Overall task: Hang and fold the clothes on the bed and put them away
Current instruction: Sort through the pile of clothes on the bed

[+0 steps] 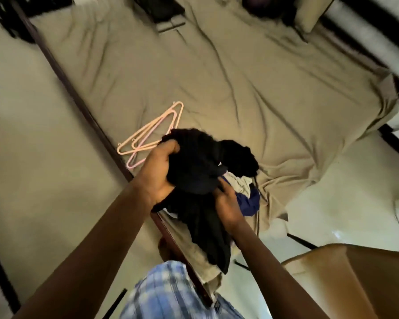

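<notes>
Head view: black garment (194, 164), bunched, held over the near corner of the bed (217, 88). Left hand (158, 172): fingers clenched round its top. Right hand (228, 204): fingers grasping its lower fold. Underneath: pile of clothes (248, 192). Just beside: pink hangers (152, 132) flat on the sheet.

One black garment (194, 162) is lifted above the bed's (240, 77) near edge. One pale garment (237, 183) and one dark blue garment (249, 201) lie there. At least two pink hangers (148, 137) overlap by the left edge. One pillow (309, 14) lies at the far edge.
</notes>
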A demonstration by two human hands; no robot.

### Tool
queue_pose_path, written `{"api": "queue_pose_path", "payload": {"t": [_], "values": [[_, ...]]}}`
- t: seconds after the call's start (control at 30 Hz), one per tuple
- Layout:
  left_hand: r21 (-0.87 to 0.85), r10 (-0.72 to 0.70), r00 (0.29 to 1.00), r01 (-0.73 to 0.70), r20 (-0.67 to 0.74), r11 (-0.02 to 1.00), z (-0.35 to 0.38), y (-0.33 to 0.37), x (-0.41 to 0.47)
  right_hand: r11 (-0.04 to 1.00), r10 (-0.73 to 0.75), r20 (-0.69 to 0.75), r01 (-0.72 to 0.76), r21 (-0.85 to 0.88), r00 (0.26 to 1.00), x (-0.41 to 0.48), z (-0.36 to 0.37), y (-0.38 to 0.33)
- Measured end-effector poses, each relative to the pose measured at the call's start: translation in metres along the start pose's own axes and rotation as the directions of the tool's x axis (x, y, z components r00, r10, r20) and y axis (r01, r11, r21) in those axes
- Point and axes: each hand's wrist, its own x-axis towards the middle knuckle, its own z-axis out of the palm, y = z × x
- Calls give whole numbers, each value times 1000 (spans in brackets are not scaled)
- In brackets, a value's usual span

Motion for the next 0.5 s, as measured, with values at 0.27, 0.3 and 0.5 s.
{"api": "queue_pose_path", "payload": {"t": [0.27,0.3,0.5], "values": [[70,362,927,-369,98,927,38,33,-39,809,-8,214,-119,575,977,-66,-55,-108],[45,363,927,-368,92,929,40,28,-44,826,-68,242,-81,558,968,-71,-61,-112],[-218,401,883,-353,245,910,40,30,-66,924,-74,90,34,380,993,-86,-77,-110]]}}
